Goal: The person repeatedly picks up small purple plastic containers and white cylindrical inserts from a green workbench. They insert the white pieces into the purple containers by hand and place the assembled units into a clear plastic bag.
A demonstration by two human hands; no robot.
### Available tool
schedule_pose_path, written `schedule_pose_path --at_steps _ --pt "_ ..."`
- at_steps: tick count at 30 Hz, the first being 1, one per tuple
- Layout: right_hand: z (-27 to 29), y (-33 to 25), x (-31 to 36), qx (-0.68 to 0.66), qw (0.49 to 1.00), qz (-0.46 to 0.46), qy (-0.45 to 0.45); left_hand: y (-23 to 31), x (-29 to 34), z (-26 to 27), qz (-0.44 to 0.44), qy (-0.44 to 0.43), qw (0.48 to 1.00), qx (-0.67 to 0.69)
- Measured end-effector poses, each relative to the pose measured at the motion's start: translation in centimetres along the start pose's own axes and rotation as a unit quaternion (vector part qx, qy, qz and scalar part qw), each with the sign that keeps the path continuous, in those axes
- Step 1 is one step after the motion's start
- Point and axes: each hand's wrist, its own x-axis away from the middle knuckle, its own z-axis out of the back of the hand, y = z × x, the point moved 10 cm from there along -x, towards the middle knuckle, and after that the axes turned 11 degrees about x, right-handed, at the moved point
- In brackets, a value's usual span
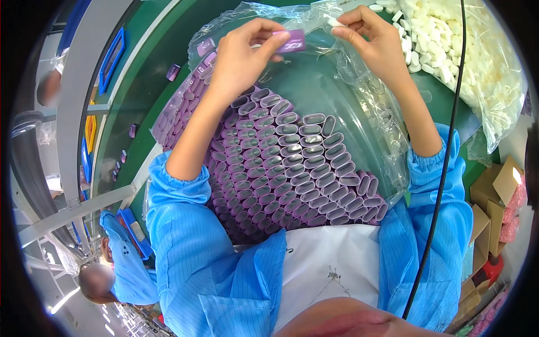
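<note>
My left hand [245, 53] is closed around a small purple oval tube [293, 41], held on its side above the green work surface [314, 78]. Between the thumb and fingers of my right hand [373, 42] is a small white foam piece [333, 21], a short gap to the right of the tube. Below my hands, rows of purple open-ended oval tubes [275, 163] stand packed upright on a clear plastic bag [370, 112]. More tubes [182, 109] lie along the left side of the pack.
A clear bag heaped with white foam pieces [449, 50] lies at the far right. A black cable [449, 146] hangs across the right side. Loose purple pieces [133, 130] lie on the green surface at left. Cardboard boxes [488, 199] stand at right; another person [126, 264] is at lower left.
</note>
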Motion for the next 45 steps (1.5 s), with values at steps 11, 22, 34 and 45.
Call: schedule_pose_path --at_steps 11,22,34,45 --pt "-0.6 -2.6 0.7 -0.082 0.996 0.046 0.007 -2.6 -0.2 -2.4 -0.043 -0.007 0.951 0.307" --pt "-0.8 -3.8 1.3 -0.056 0.992 0.100 0.060 -1.5 0.2 -2.5 -0.130 0.003 0.981 0.143" --pt "-0.3 -3.8 1.1 -0.096 0.990 0.095 0.047 -1.6 0.1 -2.0 -0.086 0.010 0.957 0.278" --pt "0.0 -7.2 2.3 0.071 0.963 0.245 0.092 -1.9 0.2 -2.4 -0.069 0.008 0.952 0.299"
